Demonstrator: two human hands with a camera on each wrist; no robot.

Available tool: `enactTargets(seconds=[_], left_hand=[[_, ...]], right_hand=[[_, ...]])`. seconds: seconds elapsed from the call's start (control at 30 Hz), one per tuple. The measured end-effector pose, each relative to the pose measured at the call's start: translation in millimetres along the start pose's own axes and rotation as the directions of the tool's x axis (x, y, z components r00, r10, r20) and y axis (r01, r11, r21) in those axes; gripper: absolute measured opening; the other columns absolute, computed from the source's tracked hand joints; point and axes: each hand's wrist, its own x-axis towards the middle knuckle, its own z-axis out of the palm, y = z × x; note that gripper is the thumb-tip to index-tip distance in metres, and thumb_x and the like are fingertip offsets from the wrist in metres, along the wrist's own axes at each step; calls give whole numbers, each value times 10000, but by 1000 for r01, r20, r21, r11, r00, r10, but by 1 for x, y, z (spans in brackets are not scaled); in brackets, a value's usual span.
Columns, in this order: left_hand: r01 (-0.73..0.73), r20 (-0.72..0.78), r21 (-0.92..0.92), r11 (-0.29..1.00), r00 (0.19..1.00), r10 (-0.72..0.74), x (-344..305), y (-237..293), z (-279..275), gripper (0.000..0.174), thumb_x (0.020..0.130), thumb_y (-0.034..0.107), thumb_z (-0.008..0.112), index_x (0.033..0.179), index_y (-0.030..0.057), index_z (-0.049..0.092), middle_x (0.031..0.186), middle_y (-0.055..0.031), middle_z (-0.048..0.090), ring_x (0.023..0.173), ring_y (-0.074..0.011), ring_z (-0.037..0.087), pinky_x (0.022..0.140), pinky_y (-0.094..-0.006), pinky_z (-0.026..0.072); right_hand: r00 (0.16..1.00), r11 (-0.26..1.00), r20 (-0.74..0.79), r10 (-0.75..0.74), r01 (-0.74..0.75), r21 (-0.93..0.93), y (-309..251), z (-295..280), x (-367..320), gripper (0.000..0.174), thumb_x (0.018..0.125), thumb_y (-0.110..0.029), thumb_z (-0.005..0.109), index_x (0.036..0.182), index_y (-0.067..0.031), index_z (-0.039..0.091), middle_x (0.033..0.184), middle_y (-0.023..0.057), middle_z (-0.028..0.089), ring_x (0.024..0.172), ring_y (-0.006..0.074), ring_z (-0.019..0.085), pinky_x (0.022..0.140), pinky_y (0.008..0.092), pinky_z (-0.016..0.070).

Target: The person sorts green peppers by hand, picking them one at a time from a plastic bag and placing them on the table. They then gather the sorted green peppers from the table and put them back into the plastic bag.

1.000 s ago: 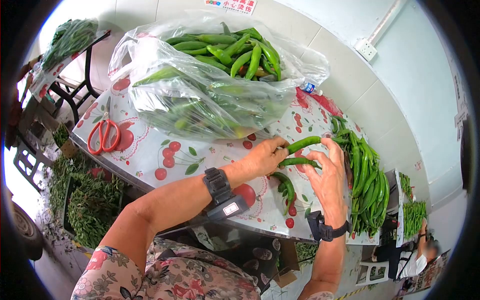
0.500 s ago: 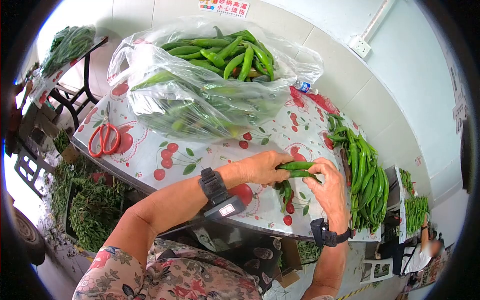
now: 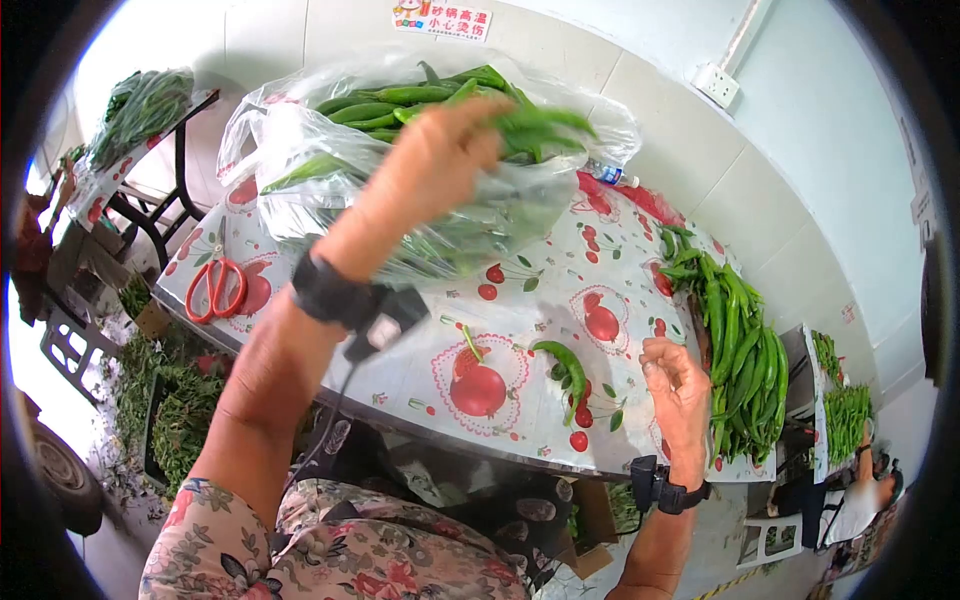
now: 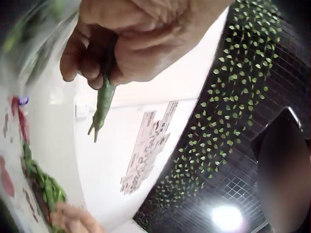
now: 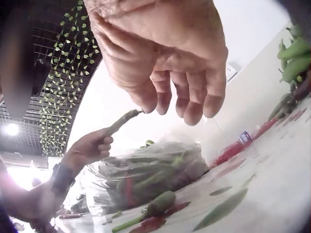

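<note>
My left hand [image 3: 440,150], blurred, is raised over the open plastic bag [image 3: 400,230] of long green peppers and grips green peppers [image 3: 545,122] that point to the right. In the left wrist view the slim ends of these peppers [image 4: 104,104] stick out below the curled fingers. My right hand [image 3: 680,395] hovers at the table's right part with loosely bent fingers and nothing in them. In the right wrist view its fingertips [image 5: 193,114] hang apart. Between the hands, one curved green pepper [image 3: 570,372] lies on the tablecloth, left of the right hand.
A pile of long green peppers [image 3: 740,360] lies at the table's right end. Red-handled scissors [image 3: 215,288] rest at the left edge. Behind the bag's right side are a bottle [image 3: 610,173] and red netting [image 3: 655,203]. A person [image 3: 850,510] sits far right.
My left hand has moved up and left with the green peppers, from beside the right hand to above the bag. My right hand has let go of the peppers and lowered slightly.
</note>
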Motion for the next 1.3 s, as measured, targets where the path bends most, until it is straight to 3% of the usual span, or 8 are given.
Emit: enactTargets(seconds=[0.17,0.27,0.37,0.47,0.73,0.83,1.03,1.3], left_hand=[[21,-241,536,844,962,130,31,-42,-47,408,833,162,527,1228,59,525,964,-165,644,848,-232,641,767,-334,496],[-72,-222,617,784,940,261,28,-48,-54,363,803,190,544,1145,75,580,1074,-185,596,1012,-331,564,925,-396,414],[-222,-203,584,781,891,406,19,-33,-46,315,801,160,555,1096,58,594,1026,-164,613,911,-297,610,845,-367,462],[-233,-192,252,939,939,285,-4,11,-23,249,801,119,564,1033,47,618,926,-142,639,777,-250,635,736,-327,493],[-51,293,-134,990,952,89,-50,12,58,171,834,57,567,991,15,618,836,-96,659,728,-135,616,675,-255,498],[-89,323,-172,981,936,141,-57,8,75,157,831,65,576,973,11,615,793,-98,656,701,-141,620,661,-266,501],[99,440,-255,962,898,24,-64,-3,85,167,838,95,570,975,10,615,777,-90,651,717,-131,620,675,-258,495],[233,531,-307,923,846,-37,-73,-26,90,217,857,130,534,1019,8,611,836,-83,657,748,-127,616,703,-264,492]], right_hand=[[995,998,84,51,-48,-37,2,-1,-2,183,813,-42,588,988,11,570,914,68,628,824,124,565,752,287,469],[964,986,207,166,-160,-47,-8,4,-3,255,805,-58,599,1051,6,569,905,99,635,829,167,599,717,321,490],[929,983,333,159,-117,-144,2,9,-3,286,792,-99,627,1050,3,561,893,148,647,778,227,624,691,347,500],[904,954,389,177,-60,-294,-5,18,1,298,773,-108,638,1031,21,563,877,111,637,770,179,604,696,305,493],[888,766,402,221,98,-635,-12,39,7,265,721,-207,656,853,14,593,670,161,627,600,272,612,595,344,472],[912,781,352,212,58,-621,-9,42,4,221,714,-173,646,816,14,590,678,175,621,587,285,603,578,355,462],[958,904,143,249,-177,-390,-1,32,10,148,735,-64,632,808,25,539,648,87,595,564,113,524,528,269,409],[957,970,189,222,-236,56,-24,27,23,166,789,-33,625,937,-8,552,762,11,592,651,58,508,596,208,417]])
